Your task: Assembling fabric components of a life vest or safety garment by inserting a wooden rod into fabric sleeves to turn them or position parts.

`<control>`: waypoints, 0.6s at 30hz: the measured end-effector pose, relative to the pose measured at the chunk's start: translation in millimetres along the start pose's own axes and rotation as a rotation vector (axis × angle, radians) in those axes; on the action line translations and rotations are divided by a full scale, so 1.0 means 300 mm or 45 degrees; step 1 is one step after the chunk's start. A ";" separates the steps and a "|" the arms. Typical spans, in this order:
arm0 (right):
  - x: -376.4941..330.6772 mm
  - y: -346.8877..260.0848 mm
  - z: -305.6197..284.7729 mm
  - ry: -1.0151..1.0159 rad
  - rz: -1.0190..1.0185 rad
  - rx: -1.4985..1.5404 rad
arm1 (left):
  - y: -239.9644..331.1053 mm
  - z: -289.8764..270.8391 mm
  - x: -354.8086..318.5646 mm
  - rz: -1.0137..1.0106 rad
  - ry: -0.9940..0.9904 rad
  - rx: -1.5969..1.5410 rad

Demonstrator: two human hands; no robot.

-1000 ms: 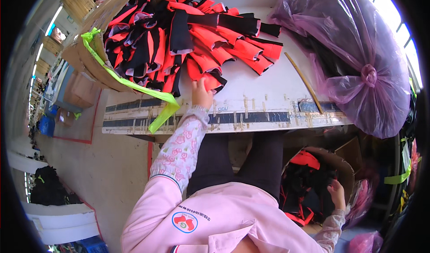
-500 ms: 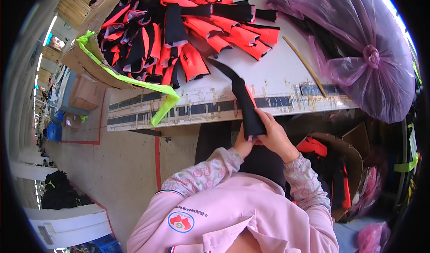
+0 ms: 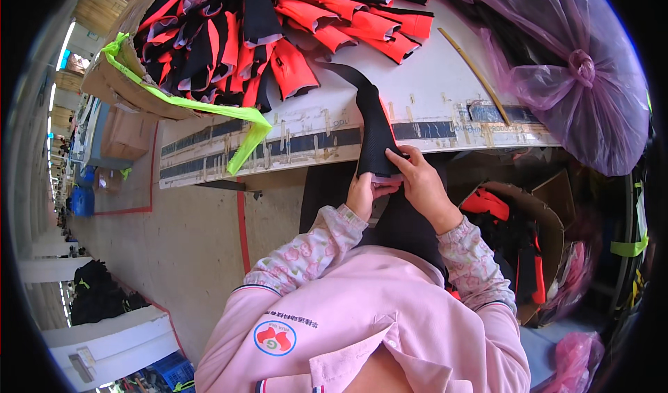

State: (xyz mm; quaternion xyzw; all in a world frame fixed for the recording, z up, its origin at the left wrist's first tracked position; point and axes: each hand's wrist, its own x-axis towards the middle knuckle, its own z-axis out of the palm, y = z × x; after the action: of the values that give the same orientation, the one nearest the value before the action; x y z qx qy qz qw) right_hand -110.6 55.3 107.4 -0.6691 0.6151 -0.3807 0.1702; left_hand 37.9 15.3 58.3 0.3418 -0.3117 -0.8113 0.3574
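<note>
Head view: orange-black pile [image 3: 278, 38] behind strip [image 3: 376, 129].

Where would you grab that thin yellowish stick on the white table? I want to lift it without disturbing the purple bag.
Probably at its near, lower end. The stick lies flat and slanted on the white table, its far end close to the orange and black pieces, its right side near the purple bag. Come from the table's front edge, pinching it across its thin width.

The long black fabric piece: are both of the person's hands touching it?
Touching. The head view shows the left hand and right hand both pinching the lower end of the black fabric piece.
</note>
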 end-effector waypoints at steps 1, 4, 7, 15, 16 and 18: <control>0.002 -0.003 0.001 -0.052 -0.029 -0.010 | -0.008 0.006 -0.006 0.042 0.031 0.026; 0.010 -0.015 0.001 -0.100 0.007 0.020 | 0.000 0.020 -0.020 0.017 0.057 0.003; 0.016 -0.012 0.003 -0.097 0.064 0.078 | 0.012 0.020 -0.025 -0.078 -0.006 -0.018; 0.009 0.010 0.048 0.077 0.094 0.241 | 0.030 0.023 -0.031 -0.044 0.055 -0.010; 0.008 0.021 0.057 0.159 0.103 0.299 | 0.029 0.027 -0.026 0.016 0.142 0.133; 0.010 0.036 0.063 0.132 0.247 0.385 | 0.032 0.023 -0.015 -0.006 0.139 0.099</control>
State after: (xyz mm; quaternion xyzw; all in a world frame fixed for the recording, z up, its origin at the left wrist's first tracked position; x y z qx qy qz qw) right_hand -104.7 45.9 88.5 -0.5529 0.6204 -0.4846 0.2730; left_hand 38.4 15.4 70.8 0.3997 -0.3223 -0.7797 0.3584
